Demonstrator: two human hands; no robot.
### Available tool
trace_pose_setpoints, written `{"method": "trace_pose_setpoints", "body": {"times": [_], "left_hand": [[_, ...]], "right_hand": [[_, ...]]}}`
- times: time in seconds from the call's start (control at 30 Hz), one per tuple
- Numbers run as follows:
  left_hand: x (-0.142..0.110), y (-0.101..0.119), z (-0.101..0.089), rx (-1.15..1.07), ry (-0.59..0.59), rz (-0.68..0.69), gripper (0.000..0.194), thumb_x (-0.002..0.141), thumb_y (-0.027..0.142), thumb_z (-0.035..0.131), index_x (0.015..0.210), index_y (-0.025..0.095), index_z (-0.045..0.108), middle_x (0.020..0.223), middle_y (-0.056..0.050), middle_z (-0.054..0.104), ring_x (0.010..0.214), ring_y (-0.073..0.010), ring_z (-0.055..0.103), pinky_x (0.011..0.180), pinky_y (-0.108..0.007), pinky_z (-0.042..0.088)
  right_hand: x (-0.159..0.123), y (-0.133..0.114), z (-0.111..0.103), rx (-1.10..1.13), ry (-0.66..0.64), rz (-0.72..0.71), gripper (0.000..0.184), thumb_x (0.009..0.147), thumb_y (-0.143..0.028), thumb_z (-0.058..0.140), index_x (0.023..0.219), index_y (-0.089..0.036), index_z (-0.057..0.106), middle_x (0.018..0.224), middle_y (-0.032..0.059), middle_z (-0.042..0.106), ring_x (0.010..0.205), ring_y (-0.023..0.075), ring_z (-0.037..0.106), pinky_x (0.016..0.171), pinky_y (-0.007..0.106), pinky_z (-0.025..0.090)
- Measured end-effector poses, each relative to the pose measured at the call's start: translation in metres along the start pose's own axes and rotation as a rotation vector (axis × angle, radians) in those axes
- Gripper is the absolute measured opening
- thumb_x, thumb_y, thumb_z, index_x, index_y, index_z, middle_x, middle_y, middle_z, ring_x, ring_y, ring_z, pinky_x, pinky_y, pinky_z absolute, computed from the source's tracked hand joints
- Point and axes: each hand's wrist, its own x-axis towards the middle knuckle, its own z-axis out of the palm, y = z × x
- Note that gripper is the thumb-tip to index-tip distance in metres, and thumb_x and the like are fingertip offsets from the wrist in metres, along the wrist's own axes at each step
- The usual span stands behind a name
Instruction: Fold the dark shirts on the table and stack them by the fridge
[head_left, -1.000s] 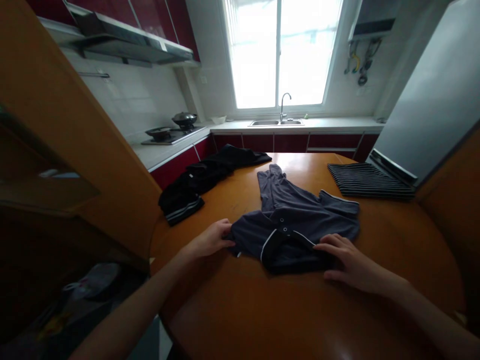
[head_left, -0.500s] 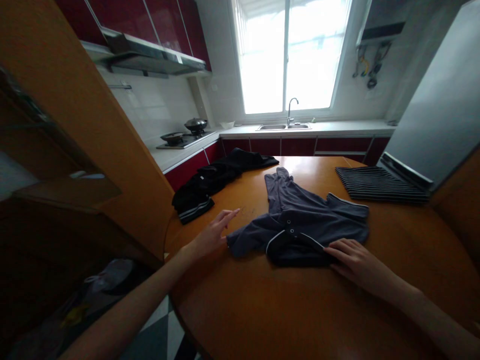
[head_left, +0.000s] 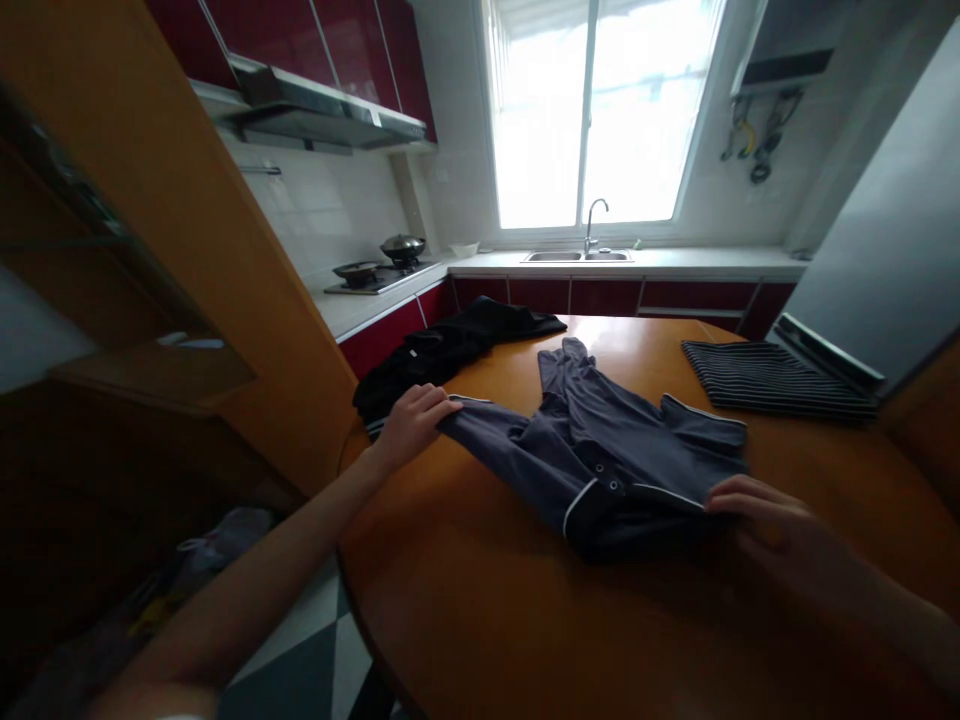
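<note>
Where the grey shirt (head_left: 637,430) lies: on the wooden table (head_left: 525,630), between my two hands, most of its body stretching away from me on the far side of my fingers.
Shirt's length: runs from the dark collar (head_left: 637,530) at the near end to a narrow bunched end, far and slightly left; my arms come at it from either side of the near end.
Left hand (head_left: 412,422): fingers closed on the cuff of the left sleeve (head_left: 480,430), with no gap I can see; the sleeve slants from there, near and right, toward the collar, and looks raised off the wood.
Right hand (head_left: 772,520): fingers bent over the right end of the collar and closed on it, though my thumb is lost in shadow.
Nearer hand: my right, touching the collar; my left is well apart from it, out at the sleeve's end.
Other sleeve (head_left: 705,422): flat, just beyond my right hand, held by neither.
Black garment (head_left: 480,328): far left, just past my left hand.
Striped cloth (head_left: 772,378): far right, folded flat.
</note>
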Motion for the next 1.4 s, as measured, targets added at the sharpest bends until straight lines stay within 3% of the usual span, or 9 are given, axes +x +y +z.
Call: {"method": "trace_pose_setpoints", "body": {"times": [0.27, 0.37, 0.53, 0.63, 0.83, 1.0, 1.07, 1.23, 1.4], "left_hand": [[-0.047, 0.006, -0.005, -0.028, -0.186, -0.165, 0.050, 0.086, 0.002, 0.045, 0.126, 0.024, 0.066, 0.125, -0.010, 0.062, 0.116, -0.0269, 0.055, 0.100, -0.043, 0.044], [-0.051, 0.055, -0.008, -0.199, -0.170, -0.134, 0.039, 0.093, 0.011, 0.048, 0.127, 0.024, 0.064, 0.124, -0.009, 0.061, 0.114, -0.0242, 0.057, 0.101, -0.039, 0.046], [-0.039, 0.155, 0.004, -0.343, -0.355, 0.222, 0.042, 0.093, 0.027, 0.064, 0.133, 0.024, 0.056, 0.125, -0.009, 0.061, 0.116, -0.0250, 0.056, 0.103, -0.040, 0.046], [-0.029, 0.178, 0.024, -0.256, -0.358, 0.331, 0.038, 0.095, 0.024, 0.060, 0.132, 0.018, 0.057, 0.117, -0.011, 0.065, 0.107, -0.0257, 0.060, 0.095, -0.041, 0.051], [-0.019, 0.163, 0.019, -0.497, -0.397, 0.270, 0.027, 0.083, 0.005, 0.057, 0.103, 0.017, 0.069, 0.097, -0.006, 0.068, 0.087, -0.0181, 0.065, 0.080, -0.027, 0.052], [-0.012, 0.148, -0.026, -0.838, -0.852, 0.352, 0.032, 0.084, 0.015, 0.069, 0.115, 0.024, 0.071, 0.099, -0.004, 0.074, 0.088, -0.0169, 0.069, 0.079, -0.021, 0.052], [0.002, 0.137, -0.029, -0.887, -0.864, 0.339, 0.030, 0.088, 0.024, 0.069, 0.118, 0.025, 0.071, 0.100, -0.005, 0.075, 0.090, -0.0179, 0.070, 0.081, -0.023, 0.052], [0.075, 0.083, 0.027, -0.732, -0.448, -0.201, 0.023, 0.089, 0.031, 0.065, 0.104, 0.017, 0.075, 0.097, -0.006, 0.076, 0.085, -0.0178, 0.070, 0.074, -0.024, 0.051], [0.155, 0.040, 0.111, -0.535, -0.355, -0.582, 0.010, 0.079, 0.020, 0.070, 0.081, 0.012, 0.076, 0.067, -0.005, 0.070, 0.064, -0.0162, 0.065, 0.062, -0.023, 0.047]], "right_hand": [[-0.007, -0.028, 0.016, 0.078, -0.318, 0.054, 0.037, 0.082, -0.014, 0.056, 0.112, -0.031, 0.069, 0.118, 0.0064, 0.065, 0.106, 0.0233, 0.063, 0.094, 0.037, 0.053], [-0.003, -0.030, 0.015, 0.061, -0.328, 0.064, 0.038, 0.082, -0.020, 0.063, 0.118, -0.031, 0.068, 0.119, 0.0071, 0.064, 0.106, 0.0245, 0.063, 0.095, 0.039, 0.052], [0.002, -0.034, 0.015, -0.038, -0.355, 0.071, 0.044, 0.073, -0.007, 0.059, 0.112, -0.027, 0.069, 0.110, 0.0068, 0.065, 0.101, 0.0241, 0.062, 0.094, 0.039, 0.049], [0.001, -0.036, 0.017, -0.028, -0.339, 0.089, 0.043, 0.072, -0.002, 0.053, 0.107, -0.023, 0.067, 0.105, 0.0065, 0.064, 0.097, 0.0222, 0.062, 0.089, 0.035, 0.049], [-0.007, -0.072, 0.002, 0.160, -0.374, 0.170, 0.033, 0.076, -0.001, 0.051, 0.097, -0.022, 0.065, 0.099, 0.0037, 0.064, 0.089, 0.0173, 0.063, 0.081, 0.028, 0.047], [0.003, -0.103, -0.016, 0.339, -0.652, 0.141, 0.012, 0.081, -0.018, 0.068, 0.092, -0.022, 0.071, 0.094, 0.0020, 0.068, 0.084, 0.0167, 0.063, 0.074, 0.025, 0.045], [0.023, -0.094, -0.019, 0.337, -0.620, 0.118, 0.012, 0.084, -0.028, 0.069, 0.092, -0.021, 0.071, 0.091, 0.0028, 0.069, 0.081, 0.0169, 0.063, 0.073, 0.026, 0.045], [0.118, -0.021, -0.005, 0.169, -0.151, 0.303, 0.018, 0.088, -0.028, 0.061, 0.090, -0.016, 0.074, 0.081, 0.0037, 0.071, 0.071, 0.0166, 0.059, 0.066, 0.026, 0.042], [0.218, 0.051, 0.026, 0.031, 0.048, 0.511, 0.015, 0.083, -0.018, 0.061, 0.074, -0.012, 0.071, 0.076, 0.0102, 0.070, 0.075, 0.0197, 0.059, 0.072, 0.030, 0.041]]}}
